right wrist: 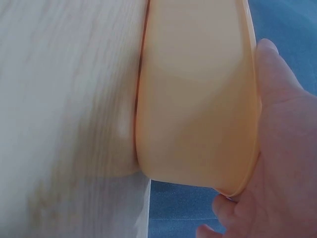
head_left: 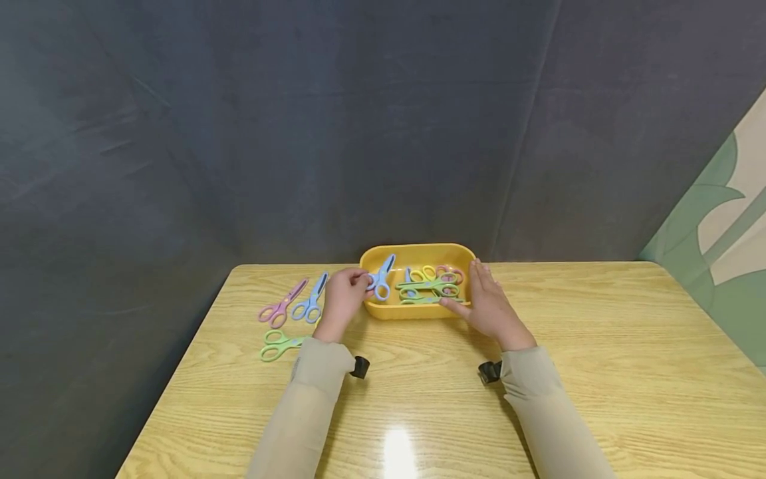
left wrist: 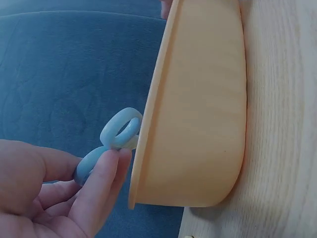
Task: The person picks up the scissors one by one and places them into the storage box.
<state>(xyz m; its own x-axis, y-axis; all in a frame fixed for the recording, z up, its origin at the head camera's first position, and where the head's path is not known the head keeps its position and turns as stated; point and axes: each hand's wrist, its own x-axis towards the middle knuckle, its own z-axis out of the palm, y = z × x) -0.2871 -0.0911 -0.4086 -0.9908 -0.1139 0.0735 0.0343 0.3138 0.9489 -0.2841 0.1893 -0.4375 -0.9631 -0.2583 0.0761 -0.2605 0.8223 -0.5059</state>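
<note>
Left hand (head_left: 342, 299) pinching blue scissors (head_left: 381, 279) by the handle loops, held at the left rim of the yellow tray (head_left: 383, 310), blades angled up over it. Right hand (head_left: 487, 303) relaxed, fingers straight, resting against the tray's right wall, thumb along its near rim. More scissors (head_left: 432, 286) piled inside the tray, green, yellow and pink among them. On the bench (head_left: 598, 372), left of the left hand: pink pair (head_left: 282, 304), second blue pair (head_left: 312, 301), green pair (head_left: 278, 345) nearer.
</note>
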